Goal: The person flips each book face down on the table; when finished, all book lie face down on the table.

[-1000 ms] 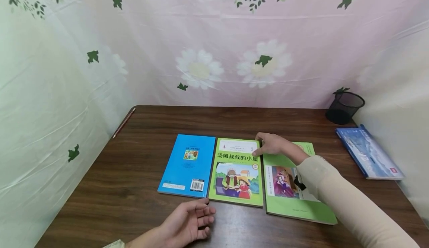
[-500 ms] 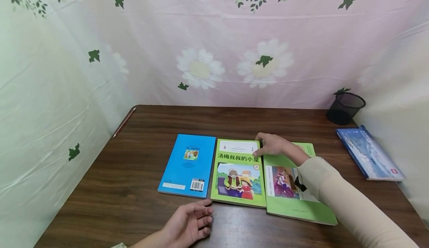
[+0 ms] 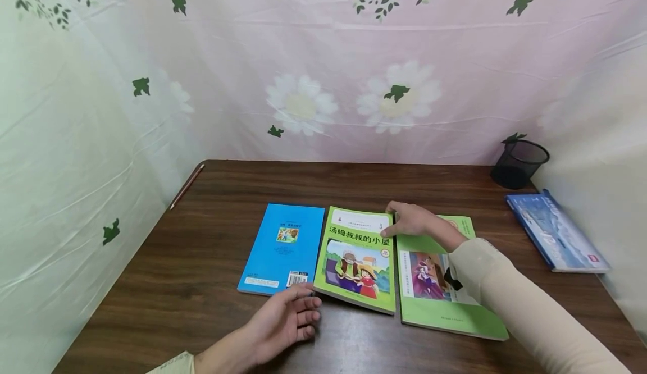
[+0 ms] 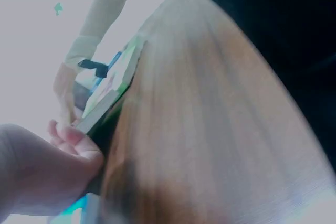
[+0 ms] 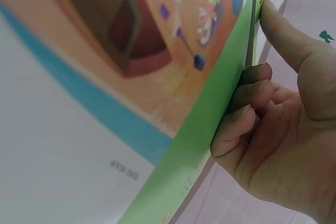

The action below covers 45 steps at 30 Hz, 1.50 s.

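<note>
Three books lie side by side on the wooden table. In the middle is a green storybook point(image 3: 356, 264) with a cartoon cover. My right hand point(image 3: 417, 219) pinches its upper right edge, with the thumb point(image 5: 270, 22) on the cover in the right wrist view. My left hand point(image 3: 283, 318) is palm-up with relaxed fingers, its fingertips right at the storybook's lower left corner and overlapping the blue book point(image 3: 283, 256). To the right lies a larger green book point(image 3: 429, 309), partly hidden under my right forearm; its cover point(image 5: 210, 119) fills much of the right wrist view.
At the right edge of the table point(image 3: 253, 177) lies another blue book point(image 3: 556, 233), in front of a black mesh pen holder point(image 3: 518, 166). A pencil point(image 3: 187, 186) lies along the left edge. Patterned cloth point(image 3: 328, 104) hangs behind and on both sides.
The middle storybook has shifted slightly left and turned a little, its lower left corner now closer to the blue book. My left hand has moved slightly up to that corner; the right hand stays put.
</note>
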Available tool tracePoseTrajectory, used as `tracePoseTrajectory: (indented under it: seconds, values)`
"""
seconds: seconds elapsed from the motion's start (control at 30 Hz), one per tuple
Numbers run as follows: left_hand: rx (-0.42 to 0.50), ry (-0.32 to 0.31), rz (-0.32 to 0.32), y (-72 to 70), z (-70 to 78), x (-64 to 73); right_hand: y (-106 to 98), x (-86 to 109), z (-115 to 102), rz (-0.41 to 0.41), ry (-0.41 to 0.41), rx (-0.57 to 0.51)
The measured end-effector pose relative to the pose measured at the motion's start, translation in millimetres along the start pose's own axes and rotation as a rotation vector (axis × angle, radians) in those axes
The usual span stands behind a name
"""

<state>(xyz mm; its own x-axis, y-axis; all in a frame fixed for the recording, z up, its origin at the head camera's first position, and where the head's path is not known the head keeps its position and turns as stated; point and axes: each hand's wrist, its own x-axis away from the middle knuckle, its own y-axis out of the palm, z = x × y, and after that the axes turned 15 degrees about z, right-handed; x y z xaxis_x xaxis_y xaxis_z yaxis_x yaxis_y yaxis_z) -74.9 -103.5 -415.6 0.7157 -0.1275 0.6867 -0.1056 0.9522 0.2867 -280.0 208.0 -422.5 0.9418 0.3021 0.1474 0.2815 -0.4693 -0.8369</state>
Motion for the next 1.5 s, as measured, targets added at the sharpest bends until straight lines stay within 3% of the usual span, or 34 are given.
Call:
tracePoseTrajectory:
  seconds: [0.23,0.43,0.63,0.8,1.13,1.33,1.5]
  values:
    - [-0.181,0.065,0.033,5.9,12.1,-8.3,0.2,-0.1,0.1,0.015,0.003,0.03]
    - [-0.249,0.149,0.077,12.5,16.9,-15.3,-0.7,0.5,-0.1,0.02,-0.002,0.042]
    - [-0.293,0.233,0.141,17.7,18.2,-22.1,0.3,0.2,-2.1,0.027,0.01,0.053]
    - [-0.32,0.289,0.157,18.1,19.6,-25.9,1.8,-0.8,-4.0,0.031,0.017,0.057]
    - [-0.37,0.464,0.239,14.5,21.8,-33.3,2.6,-4.3,-8.9,0.016,-0.012,0.111]
    - [-0.392,0.528,0.303,16.3,22.4,-35.8,1.7,-5.4,-23.5,-0.004,-0.027,0.13]
    - [-0.394,0.587,0.317,18.3,22.5,-35.3,1.0,-6.0,-41.9,-0.068,-0.025,0.055]
